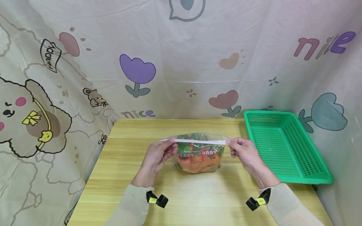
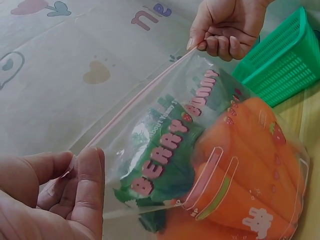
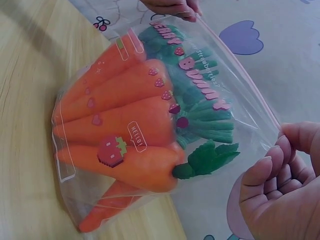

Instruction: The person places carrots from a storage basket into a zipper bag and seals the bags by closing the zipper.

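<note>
A clear zip bag point(image 1: 198, 161) printed "Berry Bunny" stands on the wooden table, its pink-white zip strip at the top drawn out straight. Through the plastic show several orange carrots point(image 3: 130, 115) with green tops point(image 3: 207, 125). At the strip's left end, my left hand point(image 1: 160, 153) pinches the bag's corner between thumb and fingers. My right hand point(image 1: 244, 153) pinches the opposite corner in the same way. In the right wrist view the thumb and index finger meet on the strip's end. Whether the zip is sealed along its length, I cannot tell.
A green perforated plastic basket point(image 1: 288, 147) stands at the table's right side, close beyond my right hand. The wooden table point(image 1: 113, 175) ends against a printed cloth backdrop point(image 1: 181, 62) at the back, with cloth along the left and right too.
</note>
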Demonstrator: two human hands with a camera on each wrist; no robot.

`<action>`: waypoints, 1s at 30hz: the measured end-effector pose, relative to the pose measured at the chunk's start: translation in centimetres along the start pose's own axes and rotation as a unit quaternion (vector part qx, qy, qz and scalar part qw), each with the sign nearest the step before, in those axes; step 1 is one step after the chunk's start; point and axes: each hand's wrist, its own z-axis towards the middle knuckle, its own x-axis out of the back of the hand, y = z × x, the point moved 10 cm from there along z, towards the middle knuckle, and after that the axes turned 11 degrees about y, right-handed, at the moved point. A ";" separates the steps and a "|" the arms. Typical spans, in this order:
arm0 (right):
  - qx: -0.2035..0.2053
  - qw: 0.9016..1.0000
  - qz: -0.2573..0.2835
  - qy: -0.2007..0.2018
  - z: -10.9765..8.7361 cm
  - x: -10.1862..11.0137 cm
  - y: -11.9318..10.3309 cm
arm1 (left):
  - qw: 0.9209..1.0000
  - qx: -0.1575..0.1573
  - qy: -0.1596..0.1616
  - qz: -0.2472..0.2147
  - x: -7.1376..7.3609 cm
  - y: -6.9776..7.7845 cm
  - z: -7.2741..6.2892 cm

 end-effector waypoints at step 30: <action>-0.025 1.000 0.016 0.006 -0.3 0.8 -0.6 | 1.000 -0.011 0.014 -0.010 2.1 1.3 0.3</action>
